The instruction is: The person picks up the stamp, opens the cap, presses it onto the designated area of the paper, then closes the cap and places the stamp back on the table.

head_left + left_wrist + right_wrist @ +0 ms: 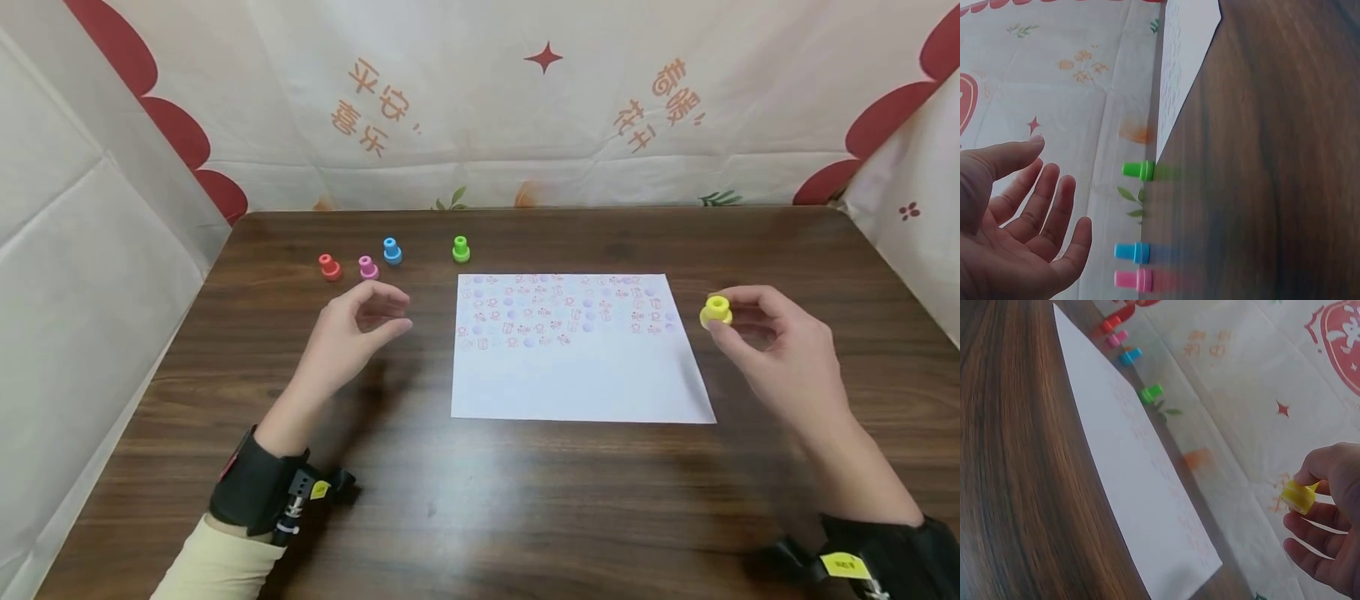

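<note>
My right hand pinches a yellow stamp between thumb and fingers, just off the right edge of the paper. In the right wrist view the yellow stamp shows against the pale backdrop. My left hand holds nothing, its fingers relaxed, near a pink stamp. A white sheet of paper lies between the hands, with rows of small red and purple prints across its upper half. Behind the left hand stand a red stamp and a blue stamp; a green stamp stands behind the paper's left corner.
The dark wooden table runs back to a white printed cloth that hangs behind it and along both sides. A black strap with a camera is on the left wrist, and another strap on the right.
</note>
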### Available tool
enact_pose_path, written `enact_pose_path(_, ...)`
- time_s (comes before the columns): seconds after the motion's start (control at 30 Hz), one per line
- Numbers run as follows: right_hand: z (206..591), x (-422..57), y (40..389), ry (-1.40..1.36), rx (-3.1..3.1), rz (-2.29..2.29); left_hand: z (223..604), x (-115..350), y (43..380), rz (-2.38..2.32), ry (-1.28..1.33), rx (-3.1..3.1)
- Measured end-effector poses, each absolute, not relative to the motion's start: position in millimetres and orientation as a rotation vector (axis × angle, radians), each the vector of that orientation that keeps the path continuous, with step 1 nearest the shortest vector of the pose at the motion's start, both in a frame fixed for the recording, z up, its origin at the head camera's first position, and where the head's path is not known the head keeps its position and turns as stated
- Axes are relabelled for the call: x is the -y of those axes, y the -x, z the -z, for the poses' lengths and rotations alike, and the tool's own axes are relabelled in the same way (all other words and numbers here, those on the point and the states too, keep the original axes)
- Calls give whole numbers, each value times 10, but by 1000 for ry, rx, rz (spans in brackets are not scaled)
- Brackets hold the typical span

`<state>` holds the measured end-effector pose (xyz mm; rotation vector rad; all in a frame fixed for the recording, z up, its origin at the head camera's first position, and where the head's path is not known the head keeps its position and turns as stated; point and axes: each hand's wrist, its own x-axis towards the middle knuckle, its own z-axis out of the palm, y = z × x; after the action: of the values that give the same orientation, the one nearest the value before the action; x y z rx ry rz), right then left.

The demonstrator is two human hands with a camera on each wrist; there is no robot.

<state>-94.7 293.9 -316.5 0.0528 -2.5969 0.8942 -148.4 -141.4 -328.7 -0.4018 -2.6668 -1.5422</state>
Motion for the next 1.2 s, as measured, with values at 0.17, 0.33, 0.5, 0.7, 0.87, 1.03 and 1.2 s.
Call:
enact_pose_path(0.17, 3199, -3071, 972, 13, 2633, -876, 3264, 1548, 1501, 1510, 366, 2670)
enact_pose_path(0.33, 3240, -3195, 1009, 23, 2630, -892, 3243, 1623, 1539, 1519, 342, 2670)
enact_pose_path(0.5, 3300, -3289, 1038, 59, 2664, -876, 3250, 1669, 1603, 1486, 341, 2669)
enact_pose_path(0.7, 3374, -3356, 1071, 124, 2768, -841, 3271, 1755, 1715, 1389, 286, 2693)
enact_pose_path(0.87, 3452, -3378, 1093, 131, 2870, -780, 3285, 1858, 1827, 1250, 182, 2739)
enact_pose_path(1.03, 3554, -3374, 1121, 141, 2928, -712, 3305, 1970, 1944, 1071, 107, 2812)
enact_pose_path(1.2, 3619, -3389, 1119, 125, 2953, -673, 3313, 2053, 2050, 885, 32, 2882)
